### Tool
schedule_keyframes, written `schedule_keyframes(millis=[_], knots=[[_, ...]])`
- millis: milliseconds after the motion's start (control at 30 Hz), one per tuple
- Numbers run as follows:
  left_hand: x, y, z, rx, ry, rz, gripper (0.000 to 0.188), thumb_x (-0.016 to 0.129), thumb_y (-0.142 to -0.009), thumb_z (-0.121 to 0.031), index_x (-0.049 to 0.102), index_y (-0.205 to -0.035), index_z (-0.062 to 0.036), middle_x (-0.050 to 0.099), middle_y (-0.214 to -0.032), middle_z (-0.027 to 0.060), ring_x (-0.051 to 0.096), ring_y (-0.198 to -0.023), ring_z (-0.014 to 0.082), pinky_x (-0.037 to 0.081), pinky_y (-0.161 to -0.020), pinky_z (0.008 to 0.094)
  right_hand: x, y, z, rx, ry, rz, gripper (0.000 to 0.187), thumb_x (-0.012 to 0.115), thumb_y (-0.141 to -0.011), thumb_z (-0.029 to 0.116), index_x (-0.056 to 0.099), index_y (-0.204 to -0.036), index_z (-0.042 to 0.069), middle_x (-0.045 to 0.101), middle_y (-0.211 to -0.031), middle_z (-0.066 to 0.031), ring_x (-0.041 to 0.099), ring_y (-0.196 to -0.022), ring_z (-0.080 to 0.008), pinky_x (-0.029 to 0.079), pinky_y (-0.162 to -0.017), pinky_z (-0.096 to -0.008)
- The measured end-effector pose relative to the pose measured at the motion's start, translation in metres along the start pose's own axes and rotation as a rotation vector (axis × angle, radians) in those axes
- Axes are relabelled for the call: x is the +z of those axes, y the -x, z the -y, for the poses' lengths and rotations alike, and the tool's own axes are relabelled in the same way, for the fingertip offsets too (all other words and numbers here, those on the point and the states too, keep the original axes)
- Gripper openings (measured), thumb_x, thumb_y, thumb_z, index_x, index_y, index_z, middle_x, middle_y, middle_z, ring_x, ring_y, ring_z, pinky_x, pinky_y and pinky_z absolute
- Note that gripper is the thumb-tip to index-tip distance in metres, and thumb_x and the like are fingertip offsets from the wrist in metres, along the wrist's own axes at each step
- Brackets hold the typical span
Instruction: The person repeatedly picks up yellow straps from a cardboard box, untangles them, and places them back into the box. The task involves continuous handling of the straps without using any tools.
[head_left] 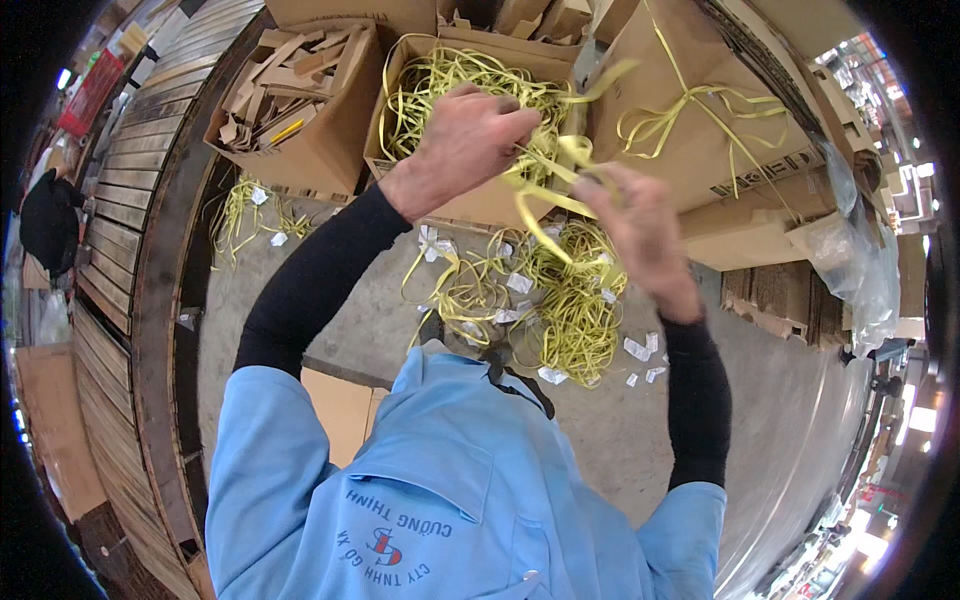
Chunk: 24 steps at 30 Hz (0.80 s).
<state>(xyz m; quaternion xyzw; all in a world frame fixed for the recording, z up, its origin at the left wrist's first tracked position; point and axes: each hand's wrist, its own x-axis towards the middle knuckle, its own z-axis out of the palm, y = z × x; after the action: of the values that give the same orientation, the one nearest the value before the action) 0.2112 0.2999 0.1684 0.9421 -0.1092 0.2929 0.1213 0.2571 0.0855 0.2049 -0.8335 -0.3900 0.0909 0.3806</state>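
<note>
My left hand (472, 140) is closed in a fist on yellow plastic strapping (537, 212), above the front edge of an open cardboard box (478, 208). To its right my right hand (635, 222), slightly blurred, has its fingers curled around the same bundle. Loops of strapping hang and twist between the two hands. Heaped in the box behind my hands is a tangle of more yellow strapping (430, 88). Another tangled pile of yellow straps (580, 320) lies on the floor below my hands.
At the left stands a box of cardboard scraps (300, 160). A large cardboard box (655, 100), with straps draped over it, stands at the right beside clear plastic film (855, 270). White paper scraps (637, 350) litter the concrete floor. A slatted roller conveyor (120, 220) runs along the left.
</note>
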Motion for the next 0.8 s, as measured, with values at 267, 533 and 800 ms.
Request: schedule_keyframes(millis=[267,533,800], knots=[[0.059,0.101,0.145,-0.608,-0.004,-0.345,0.033,0.062,-0.077,0.003,0.064,-0.109,-0.0039,0.071,-0.104,0.0116,0.068,-0.09,0.0341,0.054,-0.079,0.0431,-0.22,0.08,-0.073,0.145,-0.522,-0.688,0.048,0.054,-0.094,0.008,0.045,-0.141,0.005,0.062,-0.109,-0.006,0.06,-0.088,-0.0113,0.051,-0.076,-0.0226],[0.057,0.291,0.245,-1.15,0.1,-0.172,0.018,0.064,-0.091,-0.018,0.064,-0.093,-0.0006,0.071,-0.088,0.0181,0.071,-0.083,0.0293,0.051,-0.068,0.0373,-0.477,0.332,-0.22,0.604,0.531,-1.138,0.043,0.058,-0.093,0.013,0.056,-0.133,-0.002,0.055,-0.135,-0.0161,0.056,-0.117,-0.0269,0.046,-0.1,-0.0368],[0.007,0.082,0.093,-0.208,0.21,0.033,0.019,0.069,-0.077,-0.005,0.069,-0.096,-0.0066,0.069,-0.077,0.0136,0.067,-0.072,0.0348,0.054,-0.067,0.0401,-0.304,0.173,-0.175,0.096,0.407,-0.845,0.038,0.061,-0.093,0.016,0.058,-0.125,-0.004,0.06,-0.123,-0.0147,0.06,-0.107,-0.0214,0.051,-0.093,-0.035]])
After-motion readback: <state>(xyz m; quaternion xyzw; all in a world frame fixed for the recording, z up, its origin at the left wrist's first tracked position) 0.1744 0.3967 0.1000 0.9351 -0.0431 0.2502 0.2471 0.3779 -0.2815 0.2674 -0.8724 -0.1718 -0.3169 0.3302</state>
